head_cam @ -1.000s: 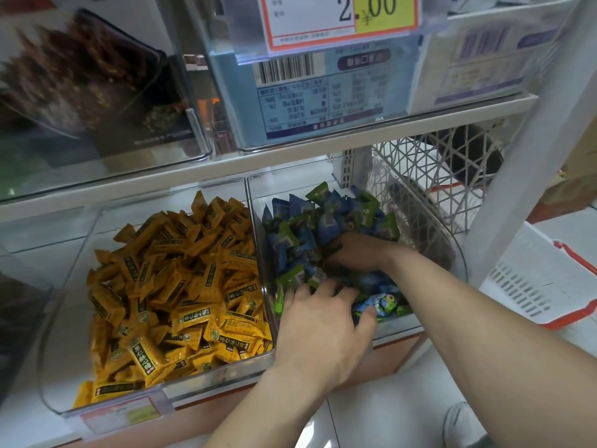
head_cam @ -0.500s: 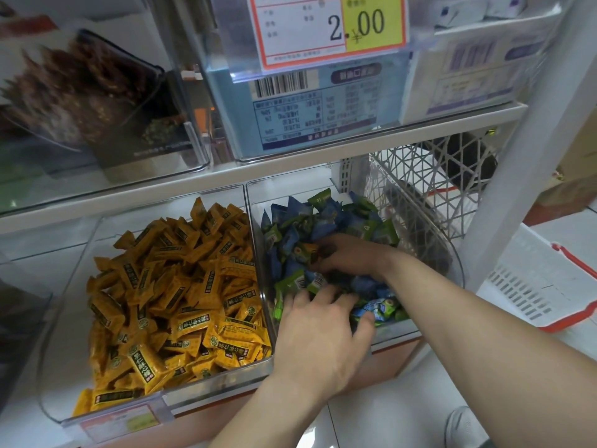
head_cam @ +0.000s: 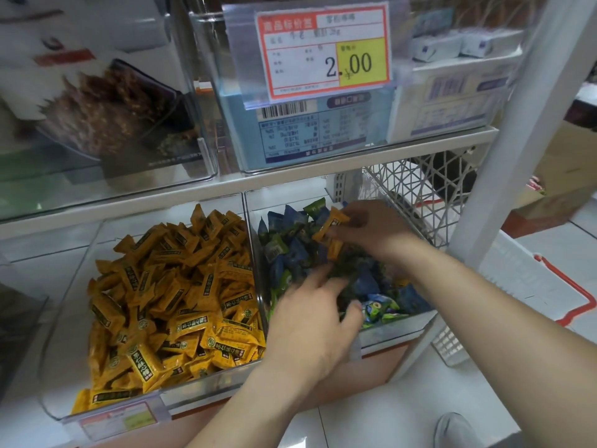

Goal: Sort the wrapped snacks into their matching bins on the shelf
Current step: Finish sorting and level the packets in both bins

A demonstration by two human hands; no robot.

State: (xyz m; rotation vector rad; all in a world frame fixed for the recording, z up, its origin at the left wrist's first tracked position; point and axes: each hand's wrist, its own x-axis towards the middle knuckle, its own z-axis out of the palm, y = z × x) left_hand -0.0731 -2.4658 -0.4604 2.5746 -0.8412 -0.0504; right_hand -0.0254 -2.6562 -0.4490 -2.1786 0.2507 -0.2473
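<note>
Head view: both hands are over the blue bin (head_cam: 395,331).
Right hand (head_cam: 368,229): closed in a pinch on two strays (head_cam: 336,221), yellow packets held just above the blue snacks (head_cam: 297,250).
Strays' axis: the upper one slants up to the right from the fingertips; the lower one hangs more upright beneath them.
Yellow bin (head_cam: 61,334): left of the grip, just beside the blue bin, with clear walls between them. Its yellow pile (head_cam: 174,286) is heaped high.
Left hand (head_cam: 310,324): below the grip and nearer the person. Its fingers are stretched loosely into the blue snacks, touching them. It is blurred, and nothing is seen pinched.
Nearer hand: the left hand is closer to the yellow bin, but the right one has the strays.
Coming move, as a judgement: the grip needs to travel left over the walls, passing above the left hand, then let go over the yellow pile.
Risk: the lower stray seems caught only by its end and could slip back among the blue snacks.
</note>
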